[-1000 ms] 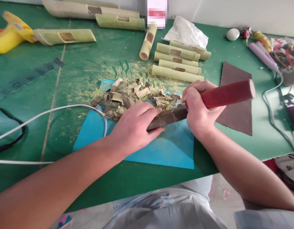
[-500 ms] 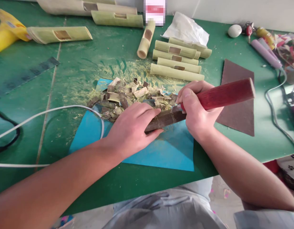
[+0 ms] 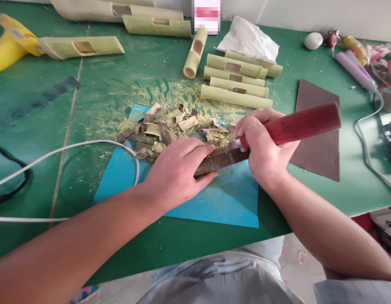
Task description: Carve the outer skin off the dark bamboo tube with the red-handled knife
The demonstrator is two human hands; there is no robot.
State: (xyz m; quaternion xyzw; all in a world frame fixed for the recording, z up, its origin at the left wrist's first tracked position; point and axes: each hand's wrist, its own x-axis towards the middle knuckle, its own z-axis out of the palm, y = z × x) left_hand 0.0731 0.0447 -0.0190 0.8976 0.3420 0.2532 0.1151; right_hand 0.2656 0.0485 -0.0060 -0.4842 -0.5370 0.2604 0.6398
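Note:
A dark brown bamboo piece [image 3: 219, 161] lies over the blue sheet [image 3: 227, 211]. My left hand [image 3: 178, 171] is closed around its left part, thumb on the near side and fingers on the far side. In my right hand [image 3: 263, 150] is a carving knife [image 3: 303, 123] with a thick red wooden handle. Its short metal blade touches the top of the bamboo near the middle, just right of my left fingertips. My right fist partly hides the bamboo's right end. Behind my hands spreads a heap of bamboo chips [image 3: 170, 124].
Several notched pale bamboo tubes [image 3: 236, 96] lie at the back, with a white crumpled bag [image 3: 249, 40] behind them. A brown sheet [image 3: 318, 139] is at right, near a purple glue gun [image 3: 355, 69]. A white cable [image 3: 71, 145] crosses the left side.
The knife has tipped slightly, so more of its blade shows above the bamboo. My left hand keeps its hold; the whole view has shifted a little.

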